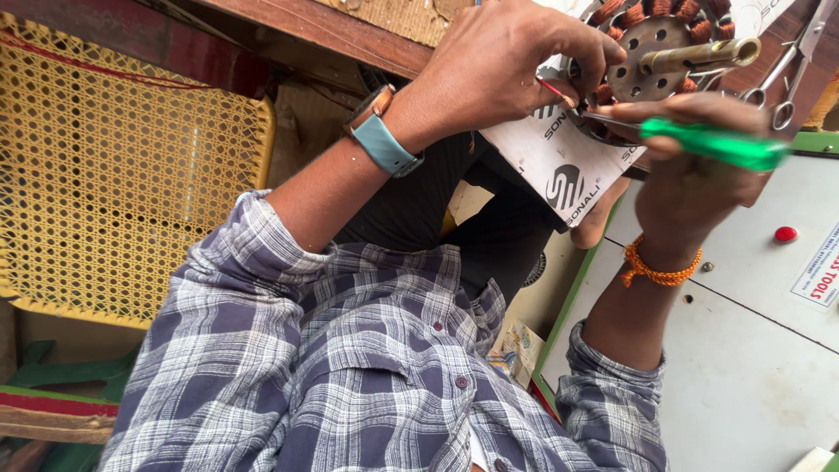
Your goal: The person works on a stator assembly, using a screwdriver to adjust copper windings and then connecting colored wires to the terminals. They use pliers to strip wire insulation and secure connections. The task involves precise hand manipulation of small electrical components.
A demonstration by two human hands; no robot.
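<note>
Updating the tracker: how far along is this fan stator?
Done: copper coils sit round the visible rim of the stator. In hand: the left hand pinches a red wire at its edge; the right hand holds a green-handled screwdriver, tip at the same spot. Left: that wire is not yet tucked in; part of the rim is out of frame.

stator [655, 35]: top of the copper-wound ring runs off the upper edge; its near rim sits behind the left hand [498, 65]
green-handled tool [712, 144]: tip below the stator too fine to read; grip partly wrapped by the right hand [690, 188]
scissors [791, 70]: right of the stator, blades cut by the top edge
red wire [555, 90]: far end lost at the stator
</note>
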